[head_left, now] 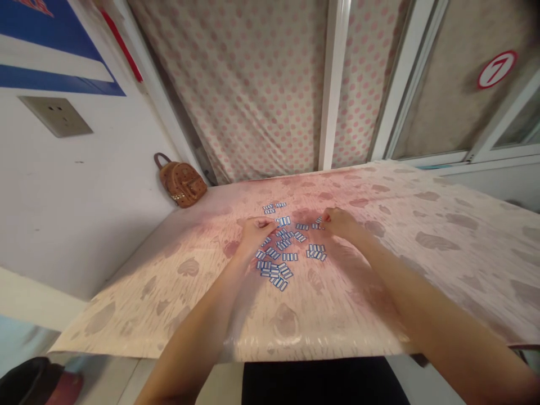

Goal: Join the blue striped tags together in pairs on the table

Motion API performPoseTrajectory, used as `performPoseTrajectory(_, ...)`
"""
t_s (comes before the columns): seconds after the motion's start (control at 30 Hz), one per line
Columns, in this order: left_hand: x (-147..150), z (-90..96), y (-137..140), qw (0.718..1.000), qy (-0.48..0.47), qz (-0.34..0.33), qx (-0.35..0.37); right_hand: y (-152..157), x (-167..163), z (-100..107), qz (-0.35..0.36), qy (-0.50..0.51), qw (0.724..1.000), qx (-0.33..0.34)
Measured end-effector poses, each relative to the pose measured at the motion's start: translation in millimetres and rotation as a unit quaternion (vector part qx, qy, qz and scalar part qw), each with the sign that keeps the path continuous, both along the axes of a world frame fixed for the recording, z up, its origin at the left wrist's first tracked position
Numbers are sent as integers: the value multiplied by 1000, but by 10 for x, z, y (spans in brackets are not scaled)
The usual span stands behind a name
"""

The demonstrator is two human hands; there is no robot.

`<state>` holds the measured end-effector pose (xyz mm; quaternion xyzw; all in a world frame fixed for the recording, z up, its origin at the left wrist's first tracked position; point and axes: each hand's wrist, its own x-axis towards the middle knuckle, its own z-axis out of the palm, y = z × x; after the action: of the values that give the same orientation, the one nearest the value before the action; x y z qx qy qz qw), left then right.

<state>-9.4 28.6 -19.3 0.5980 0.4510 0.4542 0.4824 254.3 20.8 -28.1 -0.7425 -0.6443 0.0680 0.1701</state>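
Small flat pieces with blue-and-white stripes [283,244] lie scattered and partly overlapping on the tablecloth. My left hand [256,232] is closed in a pinch at the edge of one striped piece [284,221], which sits a little above the others. To the right, my right hand [336,221] has its fingers curled together. A tilted striped piece [319,220] shows at its fingertips, with another piece [316,226] just beside it. The right fingertips are too small to make out in detail. A denser heap of pieces [273,271] lies nearer to me, between my forearms.
A patterned pink-and-cream tablecloth [439,264] covers the table. At the back left, a small brown backpack-shaped bag [183,183] stands against the wall. Polka-dot curtains [261,84] hang behind the far edge. A wall socket [57,116] is at left.
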Motion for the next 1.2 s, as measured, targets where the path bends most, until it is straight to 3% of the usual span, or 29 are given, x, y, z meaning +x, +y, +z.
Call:
performPoseTrajectory(0.13,0,0,4,1000,5,14,4,9,-58,-74,32,-49,998,-24)
performPoseTrajectory(0.3,1,-8,1,1000,6,11,9,32,-77,-123,43,-41,998,-26)
performPoseTrajectory(0.5,8,-33,12,1000,12,13,9,-15,-116,-16,41,0,999,26)
performPoseTrajectory(0.6,14,-34,10,1000,22,20,9,-71,-195,80,91,93,988,83)
performPoseTrajectory(0.73,22,-55,-1,999,43,12,28,-206,-400,168,204,257,939,104)
performPoseTrajectory(0.9,54,-52,-62,995,81,-17,61,-372,-618,213,210,182,952,125)
performPoseTrajectory(1.2,131,2,-144,999,33,-40,-3,-431,-653,249,147,112,973,139)
